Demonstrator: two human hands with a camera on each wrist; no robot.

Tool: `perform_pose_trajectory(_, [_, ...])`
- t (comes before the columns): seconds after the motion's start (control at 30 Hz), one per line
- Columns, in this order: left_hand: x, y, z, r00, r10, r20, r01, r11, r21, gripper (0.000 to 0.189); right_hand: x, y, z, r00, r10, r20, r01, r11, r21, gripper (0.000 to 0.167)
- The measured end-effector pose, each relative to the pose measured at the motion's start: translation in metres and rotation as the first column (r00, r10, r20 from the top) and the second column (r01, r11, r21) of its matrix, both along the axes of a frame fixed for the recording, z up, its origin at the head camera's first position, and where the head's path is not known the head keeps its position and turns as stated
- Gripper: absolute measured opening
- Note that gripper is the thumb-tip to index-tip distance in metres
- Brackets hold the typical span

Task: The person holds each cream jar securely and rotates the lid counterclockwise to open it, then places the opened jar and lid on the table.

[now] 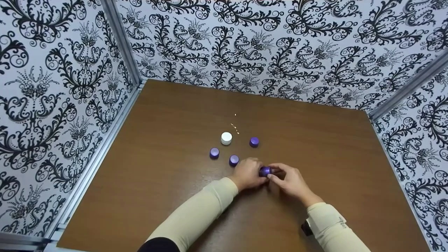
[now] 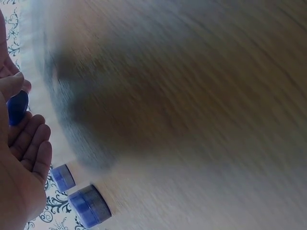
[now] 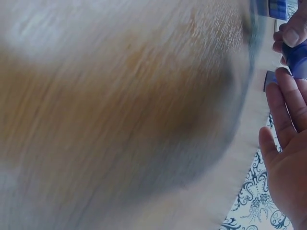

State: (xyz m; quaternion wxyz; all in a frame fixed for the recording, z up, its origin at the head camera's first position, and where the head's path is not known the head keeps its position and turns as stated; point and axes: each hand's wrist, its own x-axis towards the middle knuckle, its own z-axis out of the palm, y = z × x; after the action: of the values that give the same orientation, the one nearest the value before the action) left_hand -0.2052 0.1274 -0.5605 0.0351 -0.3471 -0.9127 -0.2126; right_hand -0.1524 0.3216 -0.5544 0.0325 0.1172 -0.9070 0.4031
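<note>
A small purple jar (image 1: 265,171) is held on its side between both hands, low over the table. My left hand (image 1: 247,174) grips its left end, with the thumb lying over it in the right wrist view. At the other end, the thumb and index finger of my right hand (image 1: 290,180) pinch it from two sides. The right hand's other fingers stretch out fairly straight in the right wrist view. Only a dark blue round part of the held jar (image 2: 17,108) shows in the left wrist view. Another purple jar (image 1: 233,160) stands right beside the left hand.
On the brown table (image 1: 157,140) stand a white lidded jar (image 1: 226,138), a purple jar (image 1: 214,153) at the left and one more purple jar (image 1: 254,141) behind the hands. Small pale bits (image 1: 234,127) lie scattered farther back. Patterned walls (image 1: 245,52) enclose the table.
</note>
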Motion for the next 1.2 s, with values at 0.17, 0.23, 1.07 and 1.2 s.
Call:
perform_pose_trajectory(0.17, [-0.0007,0.0004,-0.0004,1.0,-0.01,-0.008,0.01,1.0,0.0,0.033,-0.0003,0.0,-0.0006,1.0,-0.007,0.008,0.007,1.0,0.012,0.031])
perform_pose_trajectory(0.23, [-0.0009,0.0003,-0.0005,1.0,-0.011,-0.007,0.011,1.0,0.002,0.034,-0.0007,0.0001,-0.0008,1.0,0.001,-0.003,-0.001,1.0,0.006,0.032])
perform_pose_trajectory(1.07, [-0.0001,-0.0005,0.0012,1.0,-0.002,-0.03,0.001,1.0,-0.027,0.035,-0.0007,-0.0011,0.0011,1.0,0.024,-0.005,-0.024,1.0,-0.02,0.032])
perform_pose_trajectory(1.2, [0.0001,-0.0008,0.0023,1.0,-0.007,-0.029,0.007,1.0,-0.025,0.036,-0.0005,-0.0012,0.001,0.999,0.03,-0.014,-0.03,0.999,-0.024,0.034])
